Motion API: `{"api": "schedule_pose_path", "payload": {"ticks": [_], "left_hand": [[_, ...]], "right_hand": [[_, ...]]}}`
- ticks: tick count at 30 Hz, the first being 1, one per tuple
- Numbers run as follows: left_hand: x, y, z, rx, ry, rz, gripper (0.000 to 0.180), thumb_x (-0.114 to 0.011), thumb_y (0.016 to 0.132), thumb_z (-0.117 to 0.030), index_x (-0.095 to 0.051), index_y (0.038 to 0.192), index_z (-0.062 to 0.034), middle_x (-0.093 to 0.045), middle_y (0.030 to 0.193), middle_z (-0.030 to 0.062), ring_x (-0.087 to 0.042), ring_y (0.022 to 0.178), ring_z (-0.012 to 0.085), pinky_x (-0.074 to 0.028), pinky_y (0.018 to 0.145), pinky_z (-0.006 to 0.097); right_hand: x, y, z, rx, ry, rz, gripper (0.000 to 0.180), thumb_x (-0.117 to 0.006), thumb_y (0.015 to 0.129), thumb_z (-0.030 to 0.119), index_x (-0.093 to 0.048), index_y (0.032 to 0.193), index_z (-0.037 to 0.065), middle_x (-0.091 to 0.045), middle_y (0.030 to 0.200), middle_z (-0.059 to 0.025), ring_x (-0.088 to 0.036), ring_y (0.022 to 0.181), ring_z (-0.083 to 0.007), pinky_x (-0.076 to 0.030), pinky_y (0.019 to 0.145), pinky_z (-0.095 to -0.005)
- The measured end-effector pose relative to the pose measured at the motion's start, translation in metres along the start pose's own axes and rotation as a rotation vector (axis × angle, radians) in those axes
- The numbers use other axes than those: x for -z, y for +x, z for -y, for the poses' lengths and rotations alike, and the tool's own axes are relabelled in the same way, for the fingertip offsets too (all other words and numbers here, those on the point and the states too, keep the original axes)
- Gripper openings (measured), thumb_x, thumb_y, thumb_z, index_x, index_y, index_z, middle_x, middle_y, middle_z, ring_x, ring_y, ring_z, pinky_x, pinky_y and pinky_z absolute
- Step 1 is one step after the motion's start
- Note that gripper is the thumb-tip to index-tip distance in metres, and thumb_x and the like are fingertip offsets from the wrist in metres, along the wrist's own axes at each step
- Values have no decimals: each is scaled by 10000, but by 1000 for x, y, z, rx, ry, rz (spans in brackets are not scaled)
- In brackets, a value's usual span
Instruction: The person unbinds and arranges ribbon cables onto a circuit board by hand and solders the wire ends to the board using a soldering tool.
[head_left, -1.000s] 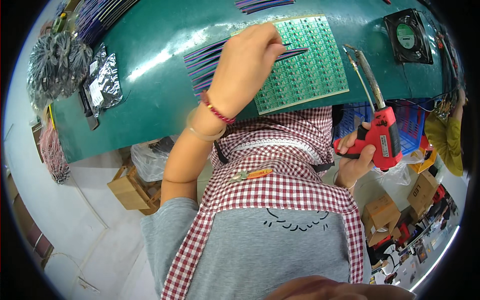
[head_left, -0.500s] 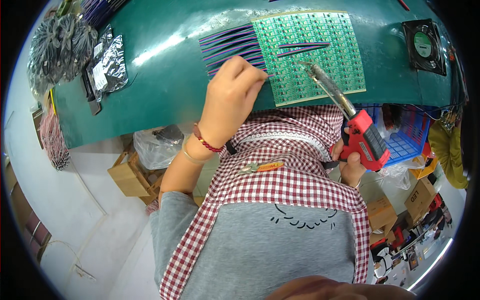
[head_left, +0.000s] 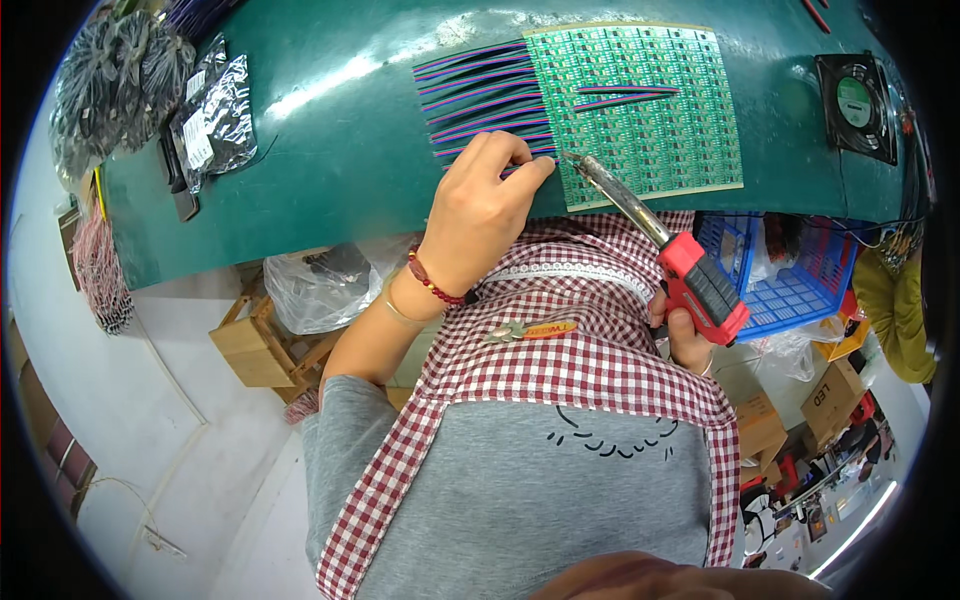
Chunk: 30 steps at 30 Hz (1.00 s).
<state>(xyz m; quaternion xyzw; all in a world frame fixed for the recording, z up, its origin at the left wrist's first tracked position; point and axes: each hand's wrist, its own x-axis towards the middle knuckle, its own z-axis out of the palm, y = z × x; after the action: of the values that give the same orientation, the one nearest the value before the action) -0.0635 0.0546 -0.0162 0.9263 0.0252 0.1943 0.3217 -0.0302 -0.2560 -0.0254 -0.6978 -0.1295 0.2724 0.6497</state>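
A green panel of small circuit boards lies on the table, with a row of multicoloured ribbon wires reaching out from its left edge. My left hand is at the panel's lower left edge, thumb and forefinger pinched on the end of a ribbon wire, which the fingers mostly hide. My right hand is wrapped round the red and black handle of a soldering gun. Its metal tip points left and sits at the panel's edge, close by my left fingertips. Loose ribbon wires lie across the panel.
A black fan stands on the green table at right. Bagged black cables and a dark plastic packet lie at far left. Below the table are a blue crate, a wooden box and cardboard boxes.
The soldering gun has swung left and down, bringing its tip from over the panel to its left edge. My left hand has shifted slightly right and down. The whole view has shifted a little.
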Motion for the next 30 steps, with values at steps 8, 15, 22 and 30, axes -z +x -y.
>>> {"api": "schedule_pose_path", "payload": {"ticks": [8, 15, 22, 30], "left_hand": [[-1, 0, 2, -35, -1, -7, 218, -691, 741, 38, -702, 949, -27, -577, 880, 88, -589, 780, 249, -515, 689, 362], [0, 0, 0, 2, 4, 2, 230, -762, 742, 52, -731, 948, -45, -605, 873, 71, -619, 788, 240, -520, 682, 345], [-1, 0, 1, -9, -7, -13, 222, -759, 747, 54, -728, 946, -38, -606, 874, 71, -618, 784, 237, -516, 677, 339], [-1, 1, 2, -16, -4, -6, 209, -757, 752, 53, -721, 936, -39, -604, 873, 71, -618, 780, 236, -516, 671, 342]], "right_hand": [[5, -2, -7, 62, -247, 17, 327, -719, 876, 324, -706, 930, 2, -641, 735, -74, -609, 636, -214, -463, 579, -346], [3, -5, -6, 104, -275, -7, 286, -727, 864, 302, -700, 885, 18, -637, 743, -76, -603, 630, -221, -454, 569, -352], [2, -6, -3, 86, -214, -22, 283, -739, 864, 291, -698, 876, 12, -640, 762, -81, -603, 617, -229, -449, 554, -354], [4, -8, -11, 97, -348, -4, 288, -730, 883, 297, -699, 892, 11, -639, 776, -91, -608, 618, -239, -447, 548, -356]]}}
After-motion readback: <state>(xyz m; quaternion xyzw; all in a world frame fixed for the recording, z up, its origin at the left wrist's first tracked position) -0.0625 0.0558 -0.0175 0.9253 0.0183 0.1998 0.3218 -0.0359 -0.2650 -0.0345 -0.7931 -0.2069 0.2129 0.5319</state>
